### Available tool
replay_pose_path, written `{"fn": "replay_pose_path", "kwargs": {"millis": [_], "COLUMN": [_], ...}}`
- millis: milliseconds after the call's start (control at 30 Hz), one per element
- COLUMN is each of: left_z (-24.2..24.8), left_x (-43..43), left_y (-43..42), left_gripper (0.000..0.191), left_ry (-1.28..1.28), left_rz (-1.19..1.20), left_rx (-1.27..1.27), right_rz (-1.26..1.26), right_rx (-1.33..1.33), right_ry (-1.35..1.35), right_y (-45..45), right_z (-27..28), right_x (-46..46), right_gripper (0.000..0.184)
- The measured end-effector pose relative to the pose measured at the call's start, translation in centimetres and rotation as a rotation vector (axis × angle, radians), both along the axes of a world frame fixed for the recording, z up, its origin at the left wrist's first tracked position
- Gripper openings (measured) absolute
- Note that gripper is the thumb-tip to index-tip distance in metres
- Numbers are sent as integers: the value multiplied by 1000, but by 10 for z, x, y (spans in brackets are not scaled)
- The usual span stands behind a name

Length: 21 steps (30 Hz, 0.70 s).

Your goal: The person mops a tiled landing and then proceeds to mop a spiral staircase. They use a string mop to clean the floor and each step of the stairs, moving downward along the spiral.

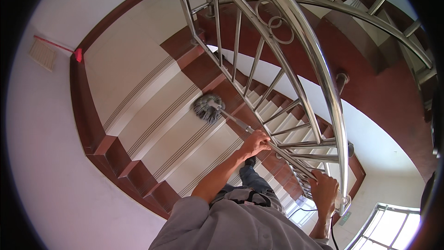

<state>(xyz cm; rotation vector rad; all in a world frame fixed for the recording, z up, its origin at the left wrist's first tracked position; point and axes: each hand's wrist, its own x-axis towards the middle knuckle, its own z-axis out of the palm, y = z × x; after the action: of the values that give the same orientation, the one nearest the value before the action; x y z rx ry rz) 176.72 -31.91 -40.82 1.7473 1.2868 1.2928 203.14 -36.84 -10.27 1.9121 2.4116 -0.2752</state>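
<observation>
A mop with a grey string head (208,108) lies against a stair step, near where the cream tread (180,111) meets the dark red tile border. Its metal handle (289,158) slants back towards me, past a grey collar (242,124). My left hand (256,143) grips the handle a little below that collar. Farther up the pole, my right hand (324,189) is closed around its upper end, close beside the stainless steel railing (327,76). The mop strings look slightly blurred.
The railing with upright bars runs along the right of the stairs; a lower flight (277,111) shows through it. A red broom (78,55) leans at the left wall near a vent grille (42,54). A window (388,227) is at lower right.
</observation>
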Motion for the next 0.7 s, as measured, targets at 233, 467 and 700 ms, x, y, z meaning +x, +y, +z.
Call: {"fn": "replay_pose_path", "kwargs": {"millis": [233,467,700], "left_z": [-8,-14,-6], "left_x": [10,-2,-8], "left_y": [34,11,-62], "left_gripper": [38,33,37], "left_ry": [-28,33,55], "left_rz": [-34,24,206], "left_rx": [-70,-92,-178], "right_rz": [-25,65,219], "right_rx": [-50,-29,-62], "right_ry": [-107,-22,17], "right_y": [-20,-25,-28], "right_z": [-9,4,24], "right_x": [-19,-29,-34], "right_gripper": [23,22,22]}}
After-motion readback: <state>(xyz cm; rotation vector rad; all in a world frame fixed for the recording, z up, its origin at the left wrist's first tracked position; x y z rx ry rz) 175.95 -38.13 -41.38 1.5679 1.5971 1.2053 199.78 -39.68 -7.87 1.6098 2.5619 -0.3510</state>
